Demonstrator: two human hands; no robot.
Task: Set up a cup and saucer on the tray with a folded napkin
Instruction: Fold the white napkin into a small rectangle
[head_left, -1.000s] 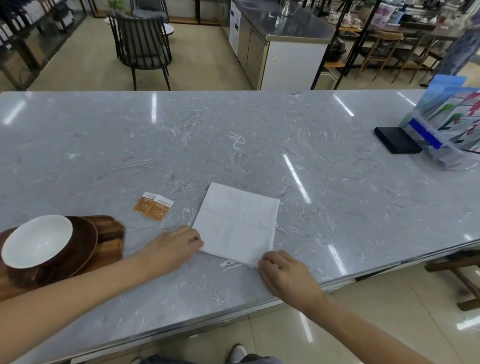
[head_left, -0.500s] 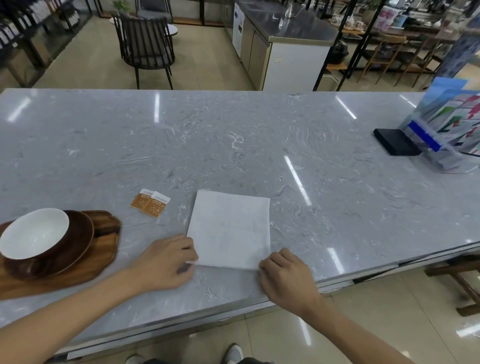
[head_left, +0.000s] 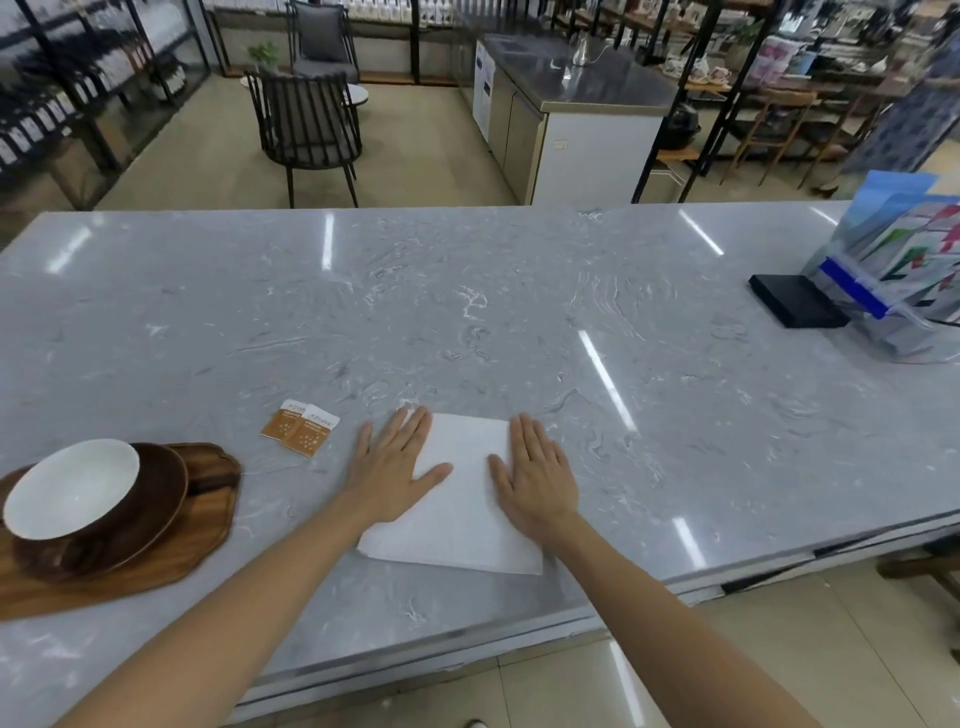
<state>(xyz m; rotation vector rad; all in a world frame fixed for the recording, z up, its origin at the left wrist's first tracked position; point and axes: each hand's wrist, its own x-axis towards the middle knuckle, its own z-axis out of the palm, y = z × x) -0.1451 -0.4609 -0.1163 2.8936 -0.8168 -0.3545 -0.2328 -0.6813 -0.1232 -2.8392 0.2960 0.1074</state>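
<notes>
Napkin: a white napkin (head_left: 460, 499) lies flat on the grey marbled counter (head_left: 519, 322), close to its near edge and about midway along it; it reads as a folded rectangle, its near right corner pointing toward the counter's near edge.
Left hand: the left hand (head_left: 392, 470) rests palm down on the left part of the napkin, fingers stretched out flat and close together, thumb spread to the right across the paper; it grips nothing.
Right hand: the right hand (head_left: 535, 475) lies palm down on the right part of the napkin, fingers straight and together, thumb angled left; it too presses rather than holds.
Gap: bare napkin shows between the two hands, which do not touch.
Tray: a wooden tray (head_left: 171, 551) sits at the near left corner of the counter, well apart from the napkin.
Saucer: a dark brown saucer (head_left: 156, 499) rests on the tray.
Cup: a white-lined cup (head_left: 72, 486) sits on the saucer; it looks tilted, though the wide lens makes that hard to judge.
Sachets: two orange sachets (head_left: 301, 428) lie side by side just beyond the tray, left of the napkin.
Far right edge: a black box (head_left: 795, 301) lies beside a clear leaflet holder (head_left: 893, 291).
</notes>
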